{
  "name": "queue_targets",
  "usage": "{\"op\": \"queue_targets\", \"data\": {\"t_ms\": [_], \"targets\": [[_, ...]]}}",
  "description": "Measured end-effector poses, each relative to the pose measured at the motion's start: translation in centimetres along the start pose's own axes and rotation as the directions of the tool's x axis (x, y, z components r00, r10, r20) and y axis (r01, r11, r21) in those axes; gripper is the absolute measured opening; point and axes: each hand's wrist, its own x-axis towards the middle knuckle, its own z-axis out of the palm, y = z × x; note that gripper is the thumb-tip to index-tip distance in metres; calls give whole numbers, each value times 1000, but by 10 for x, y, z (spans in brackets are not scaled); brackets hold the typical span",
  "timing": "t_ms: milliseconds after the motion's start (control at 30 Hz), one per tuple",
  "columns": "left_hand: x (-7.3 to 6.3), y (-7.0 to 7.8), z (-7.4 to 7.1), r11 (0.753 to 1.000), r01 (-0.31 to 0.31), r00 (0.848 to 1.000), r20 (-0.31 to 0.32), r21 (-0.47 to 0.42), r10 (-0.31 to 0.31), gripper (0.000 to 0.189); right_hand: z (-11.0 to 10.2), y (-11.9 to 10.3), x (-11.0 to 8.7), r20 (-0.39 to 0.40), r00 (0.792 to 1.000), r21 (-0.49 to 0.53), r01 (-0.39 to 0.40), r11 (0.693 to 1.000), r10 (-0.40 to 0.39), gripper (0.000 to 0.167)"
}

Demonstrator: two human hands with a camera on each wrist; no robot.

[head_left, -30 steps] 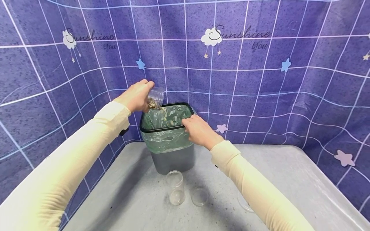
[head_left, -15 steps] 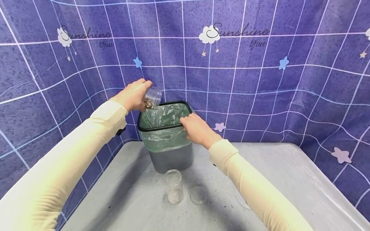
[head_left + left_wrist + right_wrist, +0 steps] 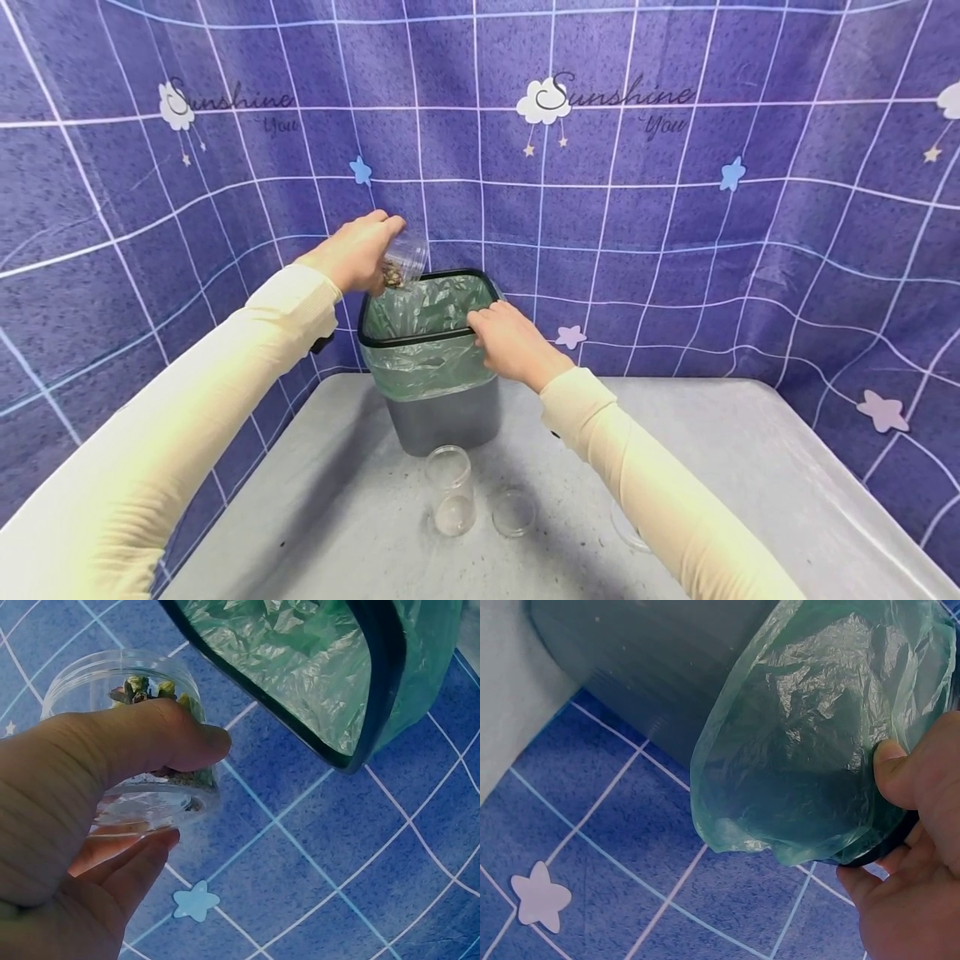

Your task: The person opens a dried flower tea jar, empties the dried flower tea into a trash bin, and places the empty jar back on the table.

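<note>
My left hand (image 3: 358,252) grips a clear plastic jar (image 3: 408,254), tipped on its side above the left of the trash can's mouth. Dried flower buds and leaf bits (image 3: 139,688) lie inside the jar, partly covered by my thumb in the left wrist view. The grey trash can (image 3: 446,417) is lined with a green bag (image 3: 435,367), folded over outside below a black rim (image 3: 416,339). At its front right corner, my right hand (image 3: 516,342) pinches the rim and bag, thumb on the outside in the right wrist view.
A second clear jar (image 3: 452,492) stands upright before the can. Beside it on the grey tabletop (image 3: 360,517) lies a round clear lid (image 3: 514,512); another clear round piece (image 3: 628,529) is partly behind my right sleeve. A blue-purple curtain (image 3: 600,208) hangs close behind and left.
One second ago, bits were falling from the tipped jar into the can; now none show in the air. The jar stays near the rim, and my right hand keeps its grip.
</note>
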Motion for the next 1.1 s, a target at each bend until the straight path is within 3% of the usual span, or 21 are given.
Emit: {"op": "queue_targets", "data": {"t_ms": [400,633,1100], "targets": [[2,7,0,1000,-3,1000,31,19,2,90,3,1,-1,-14,1000,8,2,1000,-1,30],[5,9,1,998,-48,999,5,51,48,87,2,1,-1,5,1000,-2,-9,1000,9,29],[13,17,2,988,-98,995,11,118,97,79,2,3,0,16,1000,-5,-11,1000,11,30]]}}
